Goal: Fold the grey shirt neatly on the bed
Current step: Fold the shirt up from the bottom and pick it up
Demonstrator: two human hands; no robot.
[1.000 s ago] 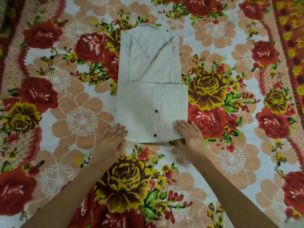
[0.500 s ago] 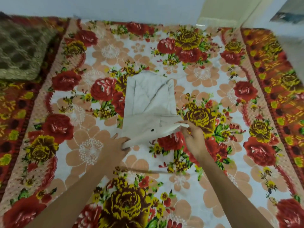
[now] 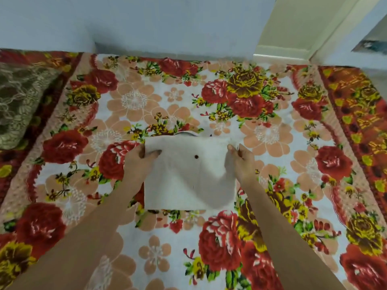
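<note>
Left forearm [image 3: 83, 237]: bare, reaches in from the lower left corner toward the cloth.
Right forearm [image 3: 282, 237]: bare, reaches in from the lower right, angled inward.
Bedspread [image 3: 167, 243]: red, yellow and peach flowers on white, with a red patterned border down each side; spreads under everything.
Grey shirt [image 3: 188, 185]: folded into a compact rectangle, lies on the bedspread near the middle of the bed, between the two hands; looks pale, almost white, in this light.
Left hand [image 3: 138, 162]: grips the shirt's far-left corner, fingers curled over the top layer.
Right hand [image 3: 240, 162]: pinches the far-right corner, fingertips closed on the cloth's edge.
Button [image 3: 196, 156]: dark, sits on the top layer toward the far edge, between the hands.
Collar [image 3: 186, 133]: curved strip peeking past the far edge, probably the collar; too blurred to be sure.
Cushion [image 3: 23, 101]: brown, lace-patterned, rests at the bed's left side, well apart from the shirt.
Wall [image 3: 167, 21]: pale blue, rises behind the bed's far edge.
Door frame [image 3: 293, 28]: cream, stands at the upper right.
</note>
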